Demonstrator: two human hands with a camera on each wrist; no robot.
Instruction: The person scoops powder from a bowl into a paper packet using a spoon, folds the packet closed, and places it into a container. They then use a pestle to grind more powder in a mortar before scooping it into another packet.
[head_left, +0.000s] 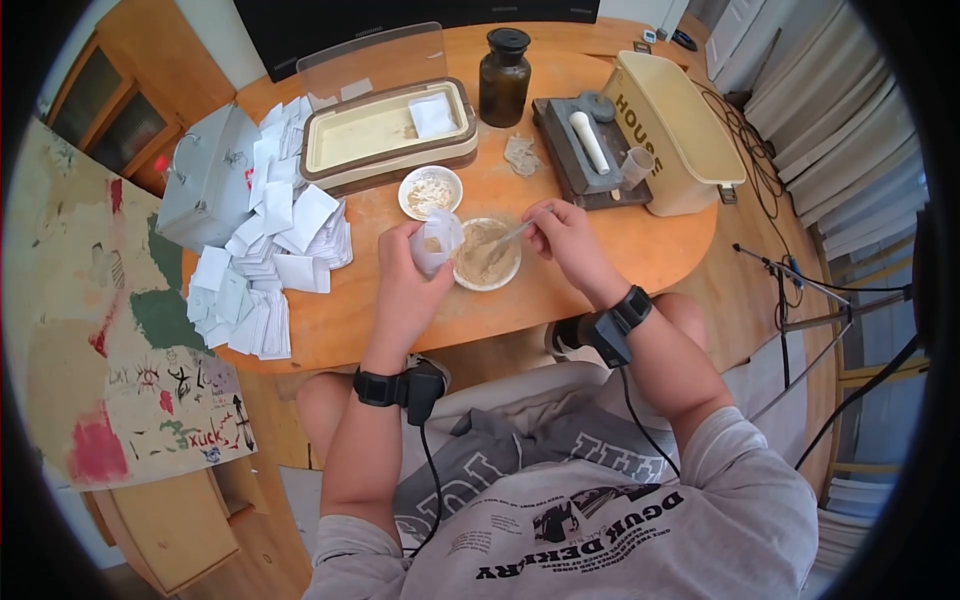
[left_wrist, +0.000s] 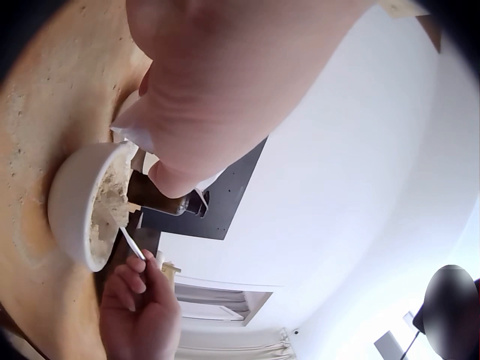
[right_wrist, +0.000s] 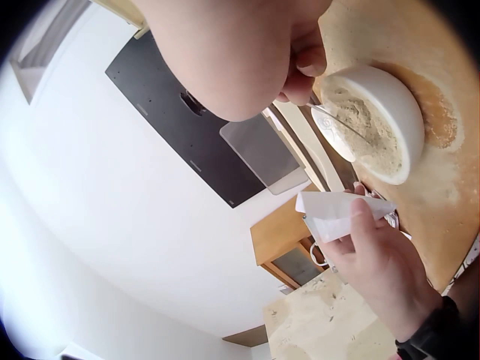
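My left hand (head_left: 405, 285) holds a small white paper packet (head_left: 437, 240) upright, its mouth spread and some tan powder showing inside. Right beside it, a white bowl (head_left: 487, 287) contains tan powder (head_left: 478, 262). Between its fingertips my right hand (head_left: 570, 245) pinches the handle of a thin metal spoon (head_left: 513, 235), whose tip is in the powder. From the right wrist, the spoon (right_wrist: 341, 120) slants down into the bowl (right_wrist: 411, 112), with the packet (right_wrist: 334, 214) just off the rim. In the left wrist view, my left hand (left_wrist: 202, 112) hides most of the packet.
Behind the packet sits a second bowl (head_left: 430, 212) with whitish powder. Piled white packets (head_left: 295, 225) and a metal case (head_left: 205, 175) occupy the left. Farther back are a cream tray (head_left: 350, 145), brown jar (head_left: 505, 85), a dark block (head_left: 562, 140) with a white stick (head_left: 590, 143), and a bin (head_left: 700, 150).
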